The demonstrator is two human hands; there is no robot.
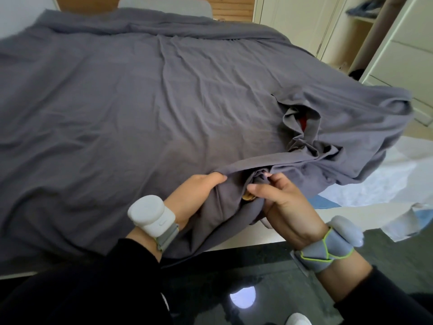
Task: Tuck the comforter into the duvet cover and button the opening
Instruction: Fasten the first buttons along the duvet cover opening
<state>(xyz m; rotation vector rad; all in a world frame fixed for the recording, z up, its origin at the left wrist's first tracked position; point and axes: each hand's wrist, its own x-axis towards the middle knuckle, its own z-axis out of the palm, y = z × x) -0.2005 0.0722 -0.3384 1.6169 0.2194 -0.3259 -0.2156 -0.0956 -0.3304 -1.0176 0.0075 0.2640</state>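
Observation:
A grey duvet cover [145, 95] lies spread over the bed, bunched at its near right corner. My left hand [194, 195] grips a fold of the cover's near edge. Just to its right, my right hand [281, 202] pinches the same gathered edge between thumb and fingers. A small tan button [248, 197] shows between the two hands. Further right, a gap in the cover [302, 124] lets a bit of red comforter show through; the rest of the comforter is hidden inside.
A white mattress edge [379, 184] is exposed at the right. Cream wardrobe doors [398, 50] and an open shelf stand at the back right. A grey headboard cushion [164, 5] is at the far end. Dark floor lies below me.

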